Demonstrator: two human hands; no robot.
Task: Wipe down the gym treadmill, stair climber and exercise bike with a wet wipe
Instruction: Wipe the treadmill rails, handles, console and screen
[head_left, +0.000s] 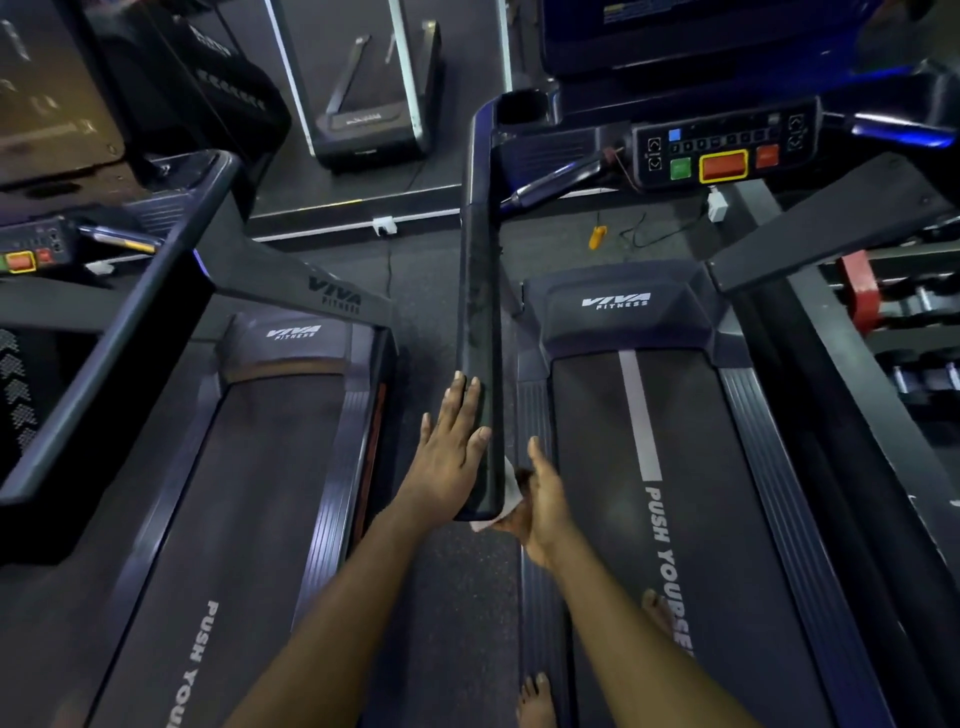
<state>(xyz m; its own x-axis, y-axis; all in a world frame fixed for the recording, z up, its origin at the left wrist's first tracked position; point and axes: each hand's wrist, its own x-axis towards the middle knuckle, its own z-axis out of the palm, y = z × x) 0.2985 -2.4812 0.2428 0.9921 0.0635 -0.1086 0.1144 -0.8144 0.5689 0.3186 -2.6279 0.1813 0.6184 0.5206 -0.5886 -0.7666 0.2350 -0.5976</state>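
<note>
The floor (457, 597) is dark speckled rubber matting, dimly lit, with bluish glints on the hard edges around it. Farther ahead a raised platform (311, 213) with a pale edge carries a low black machine (374, 124). A small white block (384, 226) sits at the platform's edge. A yellow object (597, 237) and a thin black cable (655, 233) lie on the floor. At far right stands a dumbbell rack (914, 332) with a red part.

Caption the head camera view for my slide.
Left hand flat on the treadmill handrail while the right hand holds a wipe at its end.
</note>
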